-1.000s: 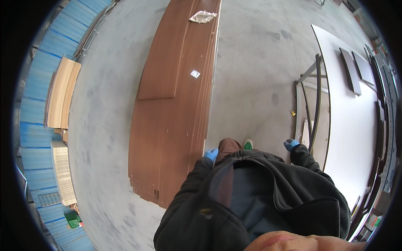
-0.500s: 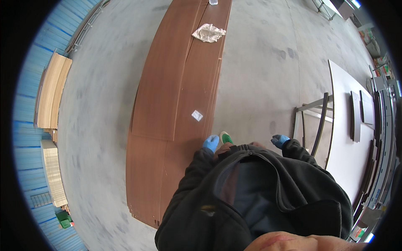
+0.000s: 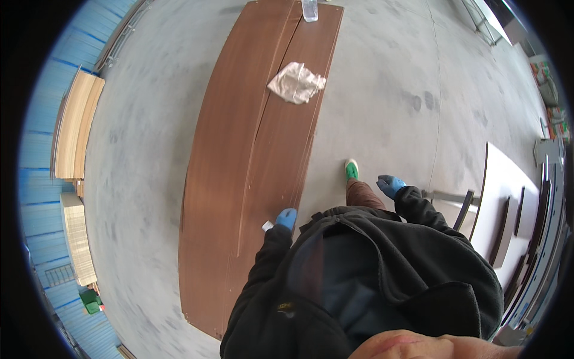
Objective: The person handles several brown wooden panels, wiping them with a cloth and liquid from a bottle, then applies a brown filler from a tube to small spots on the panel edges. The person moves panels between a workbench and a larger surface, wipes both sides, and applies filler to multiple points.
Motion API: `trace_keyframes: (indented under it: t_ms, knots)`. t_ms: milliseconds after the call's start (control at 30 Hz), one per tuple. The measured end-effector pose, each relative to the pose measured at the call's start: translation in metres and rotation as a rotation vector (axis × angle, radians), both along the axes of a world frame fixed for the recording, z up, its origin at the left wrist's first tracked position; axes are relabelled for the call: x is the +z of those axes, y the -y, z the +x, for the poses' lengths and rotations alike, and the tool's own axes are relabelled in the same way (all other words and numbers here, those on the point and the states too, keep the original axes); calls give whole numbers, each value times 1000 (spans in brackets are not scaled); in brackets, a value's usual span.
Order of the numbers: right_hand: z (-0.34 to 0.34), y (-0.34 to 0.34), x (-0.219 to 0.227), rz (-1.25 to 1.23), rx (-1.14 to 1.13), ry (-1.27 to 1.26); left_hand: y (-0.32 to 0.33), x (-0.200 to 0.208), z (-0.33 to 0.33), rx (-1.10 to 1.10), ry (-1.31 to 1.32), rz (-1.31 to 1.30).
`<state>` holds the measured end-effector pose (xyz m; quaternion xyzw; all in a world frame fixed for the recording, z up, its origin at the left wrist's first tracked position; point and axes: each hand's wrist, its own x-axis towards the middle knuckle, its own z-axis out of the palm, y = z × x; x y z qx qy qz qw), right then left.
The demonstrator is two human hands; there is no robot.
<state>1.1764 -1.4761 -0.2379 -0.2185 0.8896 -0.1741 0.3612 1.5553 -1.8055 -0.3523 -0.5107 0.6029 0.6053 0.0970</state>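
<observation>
My left hand (image 3: 287,218), in a blue glove, is over the right edge of a long stack of brown panels (image 3: 221,149). Its fingers are curled together, and I see nothing in them. A small white label (image 3: 266,226) lies on the panels close by that wrist, partly covered. My right hand (image 3: 391,185), gloved in blue with dark fingertips, hangs over the floor with loosely closed fingers and nothing visible in it. Farther along the stack lies a crumpled pale cloth (image 3: 297,84). A clear plastic bottle or container (image 3: 310,11) stands at the far end.
To my right is a white-topped table (image 3: 493,191) with dark brown strips (image 3: 505,232) on it and a metal frame (image 3: 445,196) beside it. Stacked pale boards (image 3: 76,125) stand along the blue wall at left. My green shoe (image 3: 351,170) steps on the concrete floor (image 3: 382,78).
I have moved forward along the brown stack; cloth and bottle appear nearer. The label is now beside my left wrist. My right hand has swung forward, and a foot has stepped ahead.
</observation>
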Motion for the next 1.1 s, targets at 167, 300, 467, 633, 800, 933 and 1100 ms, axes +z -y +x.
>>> trace_keyframes:
  t_ms: [167,300,467,633,800,933,1100]
  knots:
    - [-163,63,18,-121,61,-108,-2,17,-79,136,122,70]
    - [-276,141,39,-244,86,-179,-9,22,-145,362,-24,225]
    - [-386,269,69,-356,123,-261,18,9,-217,419,-41,141]
    - [-475,386,101,-389,105,-387,77,-2,-302,631,-16,-20]
    - [-550,462,127,-438,118,-548,149,34,-399,435,39,-343]
    - [-615,532,139,-470,208,-628,201,62,-479,355,150,-442]
    - [-701,625,120,-513,217,-535,227,68,-550,436,328,-505]
